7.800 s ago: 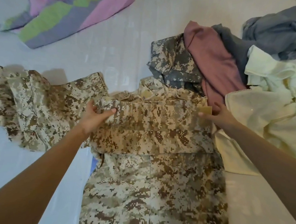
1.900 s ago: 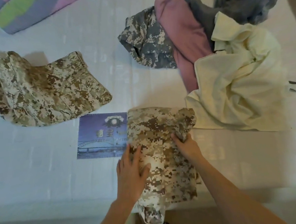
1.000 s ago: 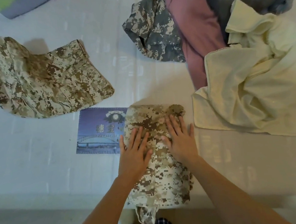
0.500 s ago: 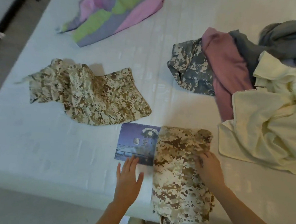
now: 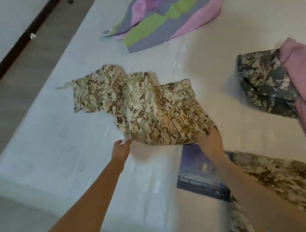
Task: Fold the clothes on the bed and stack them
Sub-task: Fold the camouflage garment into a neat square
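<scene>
Blue printed card (image 5: 197, 174) lying flat on the white bed (image 5: 65, 157); its pale lettering is too blurred to read. Crumpled tan digital-camo garment (image 5: 144, 109) is sitting mid-bed. Left hand (image 5: 121, 150) is pinching its near-left edge; right hand (image 5: 210, 141) is closing on its near-right corner. Folded tan camo piece (image 5: 274, 178) is partly covering the card. Grey camo (image 5: 265, 84) and pink cloth (image 5: 302, 74) are bunching at right.

bare forearms, no sleeves, bare hands (image 5: 121, 150)
</scene>
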